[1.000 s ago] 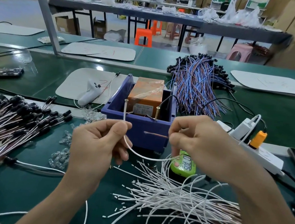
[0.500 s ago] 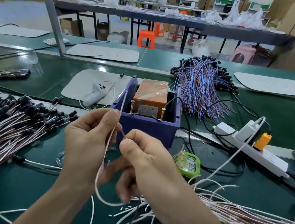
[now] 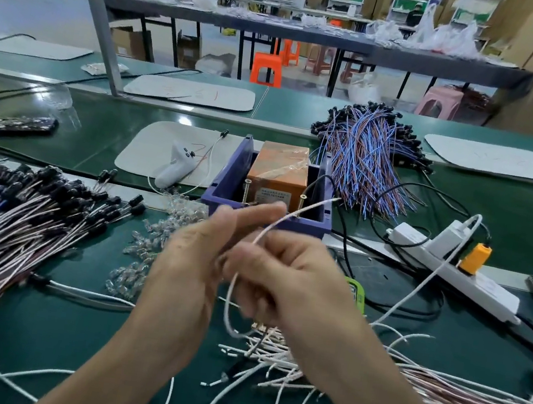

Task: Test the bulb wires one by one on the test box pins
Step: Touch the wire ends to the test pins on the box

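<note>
Loose wires: a heap of loose wires, white and cut short, is lying on the green surface just under my wrists and fanning off to the right.
Right hand: my right hand is curling its fingers round one white wire and gripping it partway along.
Left hand: my left hand is hovering right against the other, with the forefinger stretching up toward the box. It is blurring, and I cannot tell whether it is pinching the wire.
White wire: it is looping down below my right hand and rising up and to the right from between my hands. Its bare tip is hanging over the right wall of the test box.
Black-capped bundle: a black-capped bundle of pale wires is spreading across the left of the surface.
Clear bulbs: small clear bulbs are lying scattered between that bundle and my left hand.
Test box: the purple tray is sitting just beyond my fingers, holding an orange block.
Pins: the left pin and right pin are standing upright at its front. The wire is crossing in front of the right pin, and I cannot tell whether it is touching. The left pin is standing apart from the wire.
Power strip: a white power strip is lying to the right of the box.
Far bundle: blue and red wires are piling up behind the box.
</note>
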Available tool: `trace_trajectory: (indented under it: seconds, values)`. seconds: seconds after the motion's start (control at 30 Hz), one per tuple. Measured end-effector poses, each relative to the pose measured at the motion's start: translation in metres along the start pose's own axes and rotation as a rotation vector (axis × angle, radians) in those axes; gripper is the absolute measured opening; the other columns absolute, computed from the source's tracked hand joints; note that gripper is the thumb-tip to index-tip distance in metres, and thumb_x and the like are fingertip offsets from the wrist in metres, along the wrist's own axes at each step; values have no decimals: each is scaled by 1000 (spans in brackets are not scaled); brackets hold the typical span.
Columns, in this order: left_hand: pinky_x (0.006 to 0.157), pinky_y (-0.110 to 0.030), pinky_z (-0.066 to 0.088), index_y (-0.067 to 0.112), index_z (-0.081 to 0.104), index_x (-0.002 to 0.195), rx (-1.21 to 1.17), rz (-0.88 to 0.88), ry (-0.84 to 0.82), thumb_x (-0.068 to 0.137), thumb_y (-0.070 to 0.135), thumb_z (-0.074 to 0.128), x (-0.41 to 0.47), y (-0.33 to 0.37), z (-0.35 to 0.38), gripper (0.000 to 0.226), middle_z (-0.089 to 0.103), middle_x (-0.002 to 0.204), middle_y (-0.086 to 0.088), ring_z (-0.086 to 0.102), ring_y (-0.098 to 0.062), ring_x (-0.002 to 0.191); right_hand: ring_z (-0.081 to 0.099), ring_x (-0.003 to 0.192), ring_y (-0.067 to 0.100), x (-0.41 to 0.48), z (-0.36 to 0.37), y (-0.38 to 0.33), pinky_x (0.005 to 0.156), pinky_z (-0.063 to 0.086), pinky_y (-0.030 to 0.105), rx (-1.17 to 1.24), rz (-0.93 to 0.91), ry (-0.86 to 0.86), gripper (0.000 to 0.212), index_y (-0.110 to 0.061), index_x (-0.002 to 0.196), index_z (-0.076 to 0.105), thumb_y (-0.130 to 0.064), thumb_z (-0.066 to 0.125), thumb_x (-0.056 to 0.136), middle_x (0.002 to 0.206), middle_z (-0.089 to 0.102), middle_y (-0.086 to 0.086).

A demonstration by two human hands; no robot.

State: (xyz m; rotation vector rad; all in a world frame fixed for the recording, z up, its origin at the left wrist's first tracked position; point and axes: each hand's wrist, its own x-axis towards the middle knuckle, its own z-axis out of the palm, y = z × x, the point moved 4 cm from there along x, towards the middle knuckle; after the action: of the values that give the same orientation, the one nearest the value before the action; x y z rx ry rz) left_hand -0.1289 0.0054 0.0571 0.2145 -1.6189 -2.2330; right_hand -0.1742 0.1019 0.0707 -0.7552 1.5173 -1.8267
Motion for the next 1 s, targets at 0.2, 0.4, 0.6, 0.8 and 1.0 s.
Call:
trace_trajectory:
  seconds: [0.2, 0.4, 0.6, 0.8, 1.0]
  values:
    - [103, -33, 50, 54, 59, 129, 767, -62, -477, 84, 48, 76, -15, -40, 9, 48, 68, 122, 26, 62, 6, 114, 43, 48, 13, -5, -55, -31, 45, 35, 21, 638, -91, 335, 22, -14, 66, 53, -23, 62, 83, 65, 46, 4]
    - [58, -26, 56, 34, 79, 106, 315, -112, -224, 86, 23, 79, -17, -43, 8, 23, 79, 90, -9, 73, -21, 66, 35, 48, 16, -33, -111, -35, 50, 43, 28, 725, -168, 496, 50, -20, 60, 50, -30, 39, 107, 62, 50, 0]
    - [42, -27, 49, 17, 78, 80, 163, 0, -37, 72, 22, 93, -21, -33, 5, 18, 73, 69, -18, 61, -22, 43, 65, 63, 20, -71, -160, -14, 60, 53, 31, 171, 87, 709, 47, -17, 53, 52, -22, 54, 100, 65, 67, 5]
    - [45, -28, 51, 19, 79, 77, 289, -7, -79, 74, 38, 85, -21, -43, 5, 20, 71, 63, -11, 60, -20, 43, 61, 69, 30, -99, -164, -36, 71, 50, 38, -1166, 454, 981, 49, -27, 58, 75, -62, 61, 90, 63, 68, 5]
    - [47, -27, 51, 23, 77, 72, 412, -8, -96, 69, 46, 82, -18, -50, 2, 24, 72, 61, -8, 64, -18, 45, 63, 65, -4, -61, -62, -31, 56, 45, 13, -979, 3, 340, 21, -39, 87, 73, -57, 62, 81, 73, 70, -21]
